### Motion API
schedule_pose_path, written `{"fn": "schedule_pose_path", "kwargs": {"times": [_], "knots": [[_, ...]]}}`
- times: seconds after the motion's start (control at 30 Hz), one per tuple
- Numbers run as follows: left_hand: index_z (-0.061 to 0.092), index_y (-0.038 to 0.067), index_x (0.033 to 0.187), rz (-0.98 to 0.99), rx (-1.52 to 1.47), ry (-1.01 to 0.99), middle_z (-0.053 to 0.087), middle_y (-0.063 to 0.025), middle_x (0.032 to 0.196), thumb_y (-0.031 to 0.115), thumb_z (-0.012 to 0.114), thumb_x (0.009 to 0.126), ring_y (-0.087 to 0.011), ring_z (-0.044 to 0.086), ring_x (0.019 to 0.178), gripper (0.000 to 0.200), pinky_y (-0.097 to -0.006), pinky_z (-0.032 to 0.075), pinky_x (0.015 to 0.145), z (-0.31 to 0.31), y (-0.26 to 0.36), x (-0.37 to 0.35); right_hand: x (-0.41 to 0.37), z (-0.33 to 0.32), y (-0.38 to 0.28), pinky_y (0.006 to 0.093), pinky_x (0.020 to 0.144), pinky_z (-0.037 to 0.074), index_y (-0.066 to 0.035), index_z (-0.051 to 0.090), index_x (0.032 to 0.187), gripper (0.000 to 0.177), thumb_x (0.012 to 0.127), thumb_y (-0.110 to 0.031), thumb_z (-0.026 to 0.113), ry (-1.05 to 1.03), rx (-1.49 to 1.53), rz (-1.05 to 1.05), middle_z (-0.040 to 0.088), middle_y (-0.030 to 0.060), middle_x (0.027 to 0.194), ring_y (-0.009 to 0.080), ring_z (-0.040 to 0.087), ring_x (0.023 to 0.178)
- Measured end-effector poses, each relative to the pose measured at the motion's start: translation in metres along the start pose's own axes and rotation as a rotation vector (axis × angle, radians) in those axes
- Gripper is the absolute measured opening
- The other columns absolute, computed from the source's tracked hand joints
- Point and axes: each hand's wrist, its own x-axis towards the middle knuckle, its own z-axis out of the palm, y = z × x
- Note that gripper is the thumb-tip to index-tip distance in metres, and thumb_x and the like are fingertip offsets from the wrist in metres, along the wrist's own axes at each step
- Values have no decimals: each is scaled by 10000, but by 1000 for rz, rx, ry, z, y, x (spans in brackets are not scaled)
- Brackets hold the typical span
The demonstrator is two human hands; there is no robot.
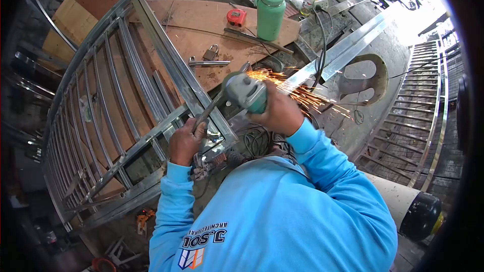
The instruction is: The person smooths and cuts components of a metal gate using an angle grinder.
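Observation:
My right hand is wrapped round the green body of an angle grinder. Orange sparks spray from its disc toward the right. Closed round a narrow dark metal bar, my left hand rests at the corner of a metal frame with curved bars. The bar's upper end reaches the grinder; the exact contact is hidden behind the tool's head.
A brown board carries a green bottle, a red tape measure and a padlock. A black cable hangs over metal tubing. A stool, a barred panel and a cylinder stand right.

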Motion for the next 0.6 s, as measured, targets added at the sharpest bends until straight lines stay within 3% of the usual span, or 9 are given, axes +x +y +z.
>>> {"fn": "schedule_pose_path", "kwargs": {"times": [0.13, 0.23, 0.37, 0.6], "knots": [[658, 131, 1079, 48, 114, 106, 714, -195, 871, 542, 602, 964, -438, 684, 812, 430, -547, 504, 633, -1, 2, -3, 16, -25, 18, 514, 814, 554, 34, 356, 1396, 943, 708, -350, 875, 99, -9, 32, 684, 326, 1003, 493, 680, 951], [675, 148, 1114, 155, 198, 246, 728, -145, 937, 499, 649, 944, -390, 699, 826, 391, -519, 529, 638, 13, -12, -4, 5, -16, 15, 525, 760, 565, 29, 399, 1306, 835, 721, -369, 843, 95, -11, -102, 696, 308, 951, 469, 695, 899], [693, 159, 1119, 213, 295, 277, 720, -105, 935, 424, 713, 914, -355, 701, 811, 336, -482, 543, 632, 18, -17, -2, -14, -10, -18, 526, 774, 571, 1, 384, 1331, 843, 724, -366, 839, -142, -25, -50, 691, 317, 966, 479, 698, 879], [693, 166, 1114, 231, 285, 312, 712, -98, 910, 394, 730, 906, -354, 695, 795, 311, -473, 544, 629, 18, -16, -2, -5, -14, 15, 528, 801, 554, 18, 390, 1332, 838, 727, -353, 835, 100, 39, 63, 681, 328, 999, 492, 686, 922]]}}
